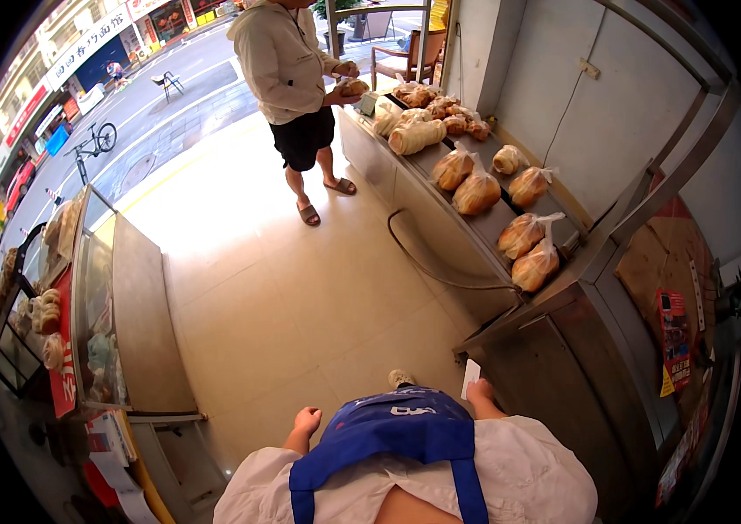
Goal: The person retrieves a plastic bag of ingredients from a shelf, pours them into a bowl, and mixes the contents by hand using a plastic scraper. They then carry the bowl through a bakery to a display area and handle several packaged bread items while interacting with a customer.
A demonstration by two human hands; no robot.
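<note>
My right hand (480,391) is low on the right, by the corner of a metal cabinet. Between its fingers is a thin white card-like piece (471,375), held upright. My left hand (308,419) hangs beside my blue apron (397,428), its fingers curled in and nothing seen in them. Ahead, bagged loaves of bread (477,190) rest on a long counter (370,144), several of them in tied clear bags. At its far end stands a person (279,65) in a light jacket and black shorts, holding a bagged bread (353,87) in both hands.
To the left is a glass-sided display case (100,279) with buns (45,310). Papers (113,441) stand by the lower left cabinet. A curved dark tube (427,266) runs along the counter's front. Tiled floor (257,306) leads to the street, where a bicycle (91,148) is parked.
</note>
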